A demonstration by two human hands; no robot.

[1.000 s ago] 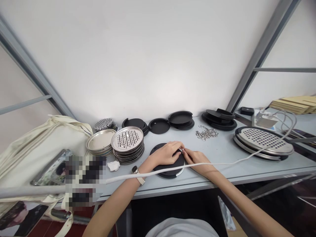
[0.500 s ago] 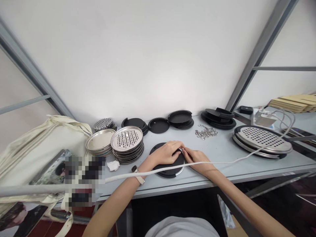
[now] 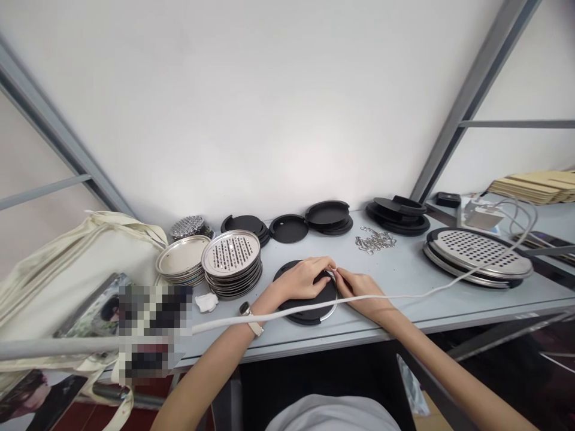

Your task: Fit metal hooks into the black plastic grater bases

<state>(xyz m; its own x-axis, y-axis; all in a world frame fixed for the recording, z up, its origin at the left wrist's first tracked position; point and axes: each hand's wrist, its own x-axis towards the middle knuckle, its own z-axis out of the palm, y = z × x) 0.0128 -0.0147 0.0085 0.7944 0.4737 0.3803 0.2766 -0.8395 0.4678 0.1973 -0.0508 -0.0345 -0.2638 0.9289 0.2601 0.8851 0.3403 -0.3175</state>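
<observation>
On the grey table in front of me lies a black round plate [image 3: 308, 314], with a strip of silver metal edge showing at its right. My left hand [image 3: 305, 276] lies across this plate, thumb on top and fingers curled at its far right rim. Close beside those fingertips, my right hand [image 3: 359, 291] is closed in a pinch at the same rim. Whatever is between its fingertips is too small to make out. A white cable [image 3: 359, 297] crosses the view in front of the plate and my right hand.
Stacked metal grater discs [image 3: 231, 254] and plain metal discs [image 3: 182, 257] stand left. Black round plates [image 3: 290, 228] line the wall. Small metal hooks [image 3: 376, 240] lie in a pile. Perforated metal discs [image 3: 478, 251] sit right; a cloth bag [image 3: 121, 245] is at far left.
My right fingertips have shifted slightly right and a little apart from the left ones. The black plate has moved a touch to the right. My left hand stays nearly in place.
</observation>
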